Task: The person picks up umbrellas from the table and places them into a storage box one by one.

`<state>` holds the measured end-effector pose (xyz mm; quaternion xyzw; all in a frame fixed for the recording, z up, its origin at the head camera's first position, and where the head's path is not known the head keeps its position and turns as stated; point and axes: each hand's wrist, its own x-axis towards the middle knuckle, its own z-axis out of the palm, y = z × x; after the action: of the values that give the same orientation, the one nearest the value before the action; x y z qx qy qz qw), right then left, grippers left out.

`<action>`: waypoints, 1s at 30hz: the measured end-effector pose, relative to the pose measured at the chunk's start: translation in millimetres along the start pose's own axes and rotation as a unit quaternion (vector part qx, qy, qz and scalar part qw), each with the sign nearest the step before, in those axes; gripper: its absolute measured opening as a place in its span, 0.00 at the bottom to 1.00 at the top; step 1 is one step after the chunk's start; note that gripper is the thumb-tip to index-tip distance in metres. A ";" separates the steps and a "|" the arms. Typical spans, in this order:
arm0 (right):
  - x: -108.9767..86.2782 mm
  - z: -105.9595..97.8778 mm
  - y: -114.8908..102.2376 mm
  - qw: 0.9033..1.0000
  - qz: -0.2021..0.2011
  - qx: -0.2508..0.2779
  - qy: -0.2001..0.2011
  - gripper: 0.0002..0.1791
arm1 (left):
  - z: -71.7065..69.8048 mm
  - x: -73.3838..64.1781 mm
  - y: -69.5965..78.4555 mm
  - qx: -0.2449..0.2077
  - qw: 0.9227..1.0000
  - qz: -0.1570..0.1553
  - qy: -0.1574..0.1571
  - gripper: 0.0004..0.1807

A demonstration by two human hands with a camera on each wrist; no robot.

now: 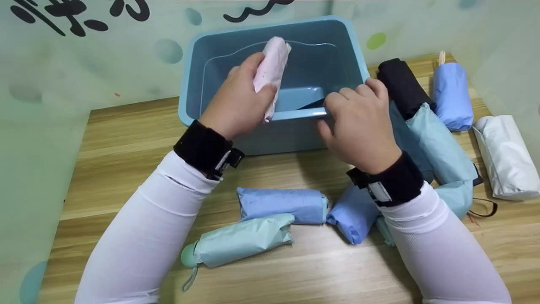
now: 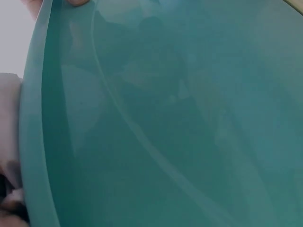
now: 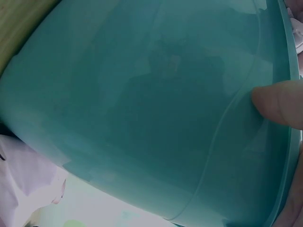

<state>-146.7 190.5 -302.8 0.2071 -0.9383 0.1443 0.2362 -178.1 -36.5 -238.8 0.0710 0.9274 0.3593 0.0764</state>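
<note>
Pale pink folding umbrella, in thin, wrinkled, faintly speckled cloth, slants over the bin's opening at upper centre, its lower end overlapping the near rim; whether they touch cannot be told. From the left, a pale green backdrop printed with dots and black strokes borders the wood-grained desk. At lower centre left lies a mint umbrella with a rounded knob, a wrist strap and crinkled cloth; just above it is a periwinkle umbrella, boxier in its sleeve. Above these, the left hand grasps the pink umbrella, covering part of it. The smooth, glossy blue plastic bin has rounded corners; its near wall hides some of the floor, where a dark thing shows indistinctly. The right hand grips the near rim towards the right corner, thumb outside. Below it, the black-banded wrist and white sleeve partly cover a second periwinkle umbrella. Farther right, a matte black umbrella adjoins crumpled teal umbrellas; a blue umbrella and a shiny white umbrella lie at the right.
</note>
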 end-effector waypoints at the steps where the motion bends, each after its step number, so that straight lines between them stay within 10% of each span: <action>1: 0.1 0.1 0.0 1.000 0.000 0.000 0.000 0.12 | -0.1 0.2 0.5 0.005 1.000 -0.004 -0.004 0.36; 30: 0.0 1.0 0.1 1.000 -0.005 0.004 0.017 0.13 | 0.4 4.9 4.4 0.106 0.991 0.004 -0.085 0.25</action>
<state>-147.2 190.2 -303.7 0.2104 -0.9325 0.1504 0.2522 -182.4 -32.1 -236.6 0.1124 0.9500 0.2520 0.1460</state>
